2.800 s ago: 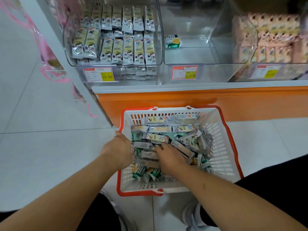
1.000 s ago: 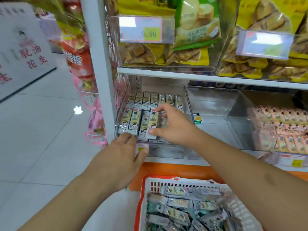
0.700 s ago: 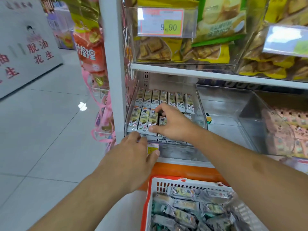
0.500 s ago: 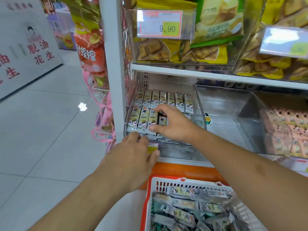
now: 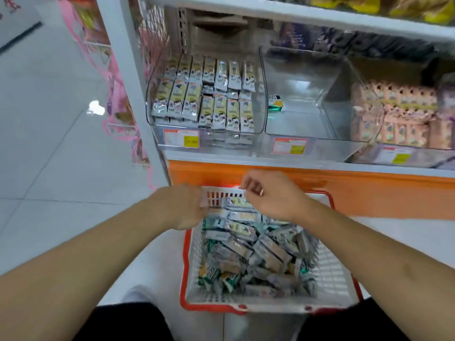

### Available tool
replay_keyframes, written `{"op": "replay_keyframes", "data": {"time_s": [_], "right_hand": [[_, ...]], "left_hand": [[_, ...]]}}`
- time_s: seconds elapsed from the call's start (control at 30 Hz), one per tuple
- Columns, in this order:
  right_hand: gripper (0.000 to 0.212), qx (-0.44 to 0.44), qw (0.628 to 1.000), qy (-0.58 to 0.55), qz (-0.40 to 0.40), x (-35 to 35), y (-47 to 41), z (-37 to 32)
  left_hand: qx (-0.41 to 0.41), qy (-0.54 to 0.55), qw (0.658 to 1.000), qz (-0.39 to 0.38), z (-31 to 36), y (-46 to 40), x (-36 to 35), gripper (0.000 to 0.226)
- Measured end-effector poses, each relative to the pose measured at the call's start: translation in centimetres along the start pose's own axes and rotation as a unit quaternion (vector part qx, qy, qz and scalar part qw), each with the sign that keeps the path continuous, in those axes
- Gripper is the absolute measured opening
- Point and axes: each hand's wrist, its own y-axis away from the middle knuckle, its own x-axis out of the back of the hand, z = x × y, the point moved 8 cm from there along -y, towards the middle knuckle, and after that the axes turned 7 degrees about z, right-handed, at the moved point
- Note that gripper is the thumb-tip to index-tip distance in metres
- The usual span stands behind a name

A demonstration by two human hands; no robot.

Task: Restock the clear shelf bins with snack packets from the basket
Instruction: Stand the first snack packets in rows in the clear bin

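Both hands hang over the far end of the basket (image 5: 330, 271); the right hand (image 5: 270, 195) is loosely curled, empty; the left hand's (image 5: 183, 205) grip cannot be told.

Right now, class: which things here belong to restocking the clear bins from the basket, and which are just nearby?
Part of the job:
basket
snack packets
left bin
middle bin
left hand
right hand

Just nearby:
pink packets
price tags
pink ribbon
yellow bags
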Motion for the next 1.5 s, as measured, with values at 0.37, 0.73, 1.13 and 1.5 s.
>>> {"op": "replay_keyframes", "data": {"time_s": [0.37, 0.73, 1.13, 1.5], "right_hand": [[0.063, -0.013, 0.874, 0.389, -0.292, -17.9, 9.7, 14.9], [0.025, -0.093, 0.939, 0.230, -0.237, -15.1, 7.8, 11.0], [0.039, 0.077, 0.997, 0.031, -0.003, 4.8, 5.9, -5.4], [0.055, 0.104, 0.984, -0.123, 0.078, 8.4, 6.4, -7.3]], "left_hand": [[0.126, 0.015, 0.990, -0.063, -0.6, -1.0, -12.7, 0.073], [0.077, -0.017, 0.992, -0.103, -0.1, -1.0, -11.7, 0.035], [0.132, 0.516, 0.836, -0.129, 4.1, 2.5, 0.4, 0.062], [0.051, 0.730, 0.681, 0.021, 4.4, 2.6, 6.6, 0.032]]}}
